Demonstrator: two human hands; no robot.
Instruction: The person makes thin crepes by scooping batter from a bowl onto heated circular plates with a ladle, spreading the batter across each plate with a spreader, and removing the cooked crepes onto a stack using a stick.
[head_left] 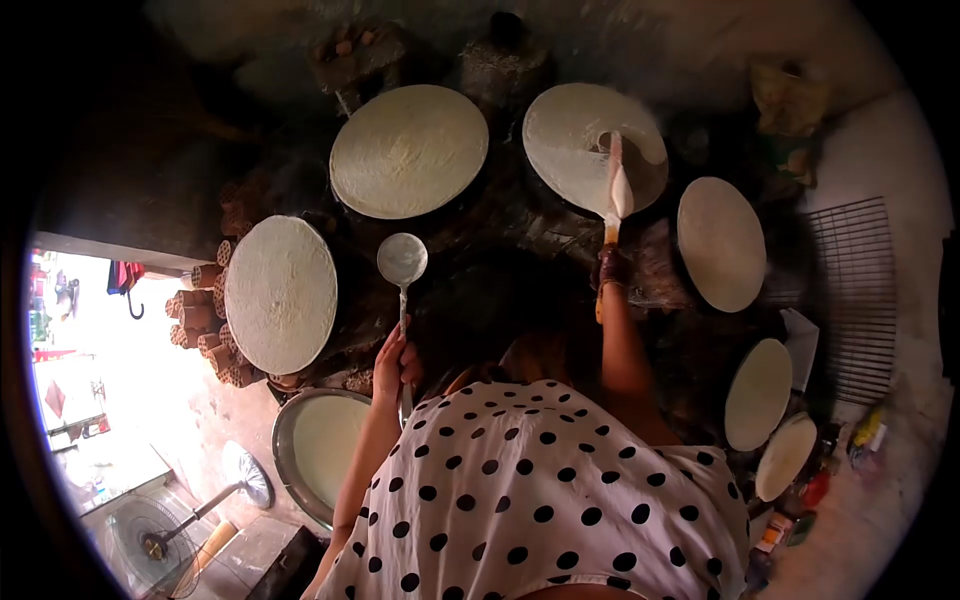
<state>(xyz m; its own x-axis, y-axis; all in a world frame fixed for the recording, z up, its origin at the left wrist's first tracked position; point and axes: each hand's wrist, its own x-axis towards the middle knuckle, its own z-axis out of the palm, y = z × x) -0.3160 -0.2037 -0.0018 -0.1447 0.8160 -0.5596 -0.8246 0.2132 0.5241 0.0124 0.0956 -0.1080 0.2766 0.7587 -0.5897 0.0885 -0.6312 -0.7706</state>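
While the left fingers [409, 366] clamp a ladle [403, 262] extending ahead, the right fingers [612, 264] grip a paddle [621, 192] over a white disc [565, 130], a basin [284, 470] beside the left forearm [367, 462]

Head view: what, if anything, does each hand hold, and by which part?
The left hand holds a ladle by its handle; the right hand holds a flat paddle by its handle.

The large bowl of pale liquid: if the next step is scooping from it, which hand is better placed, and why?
Probably the left hand: its grip is on the ladle, nearer the bowl. The right hand holds a paddle at a round white surface, farther away.
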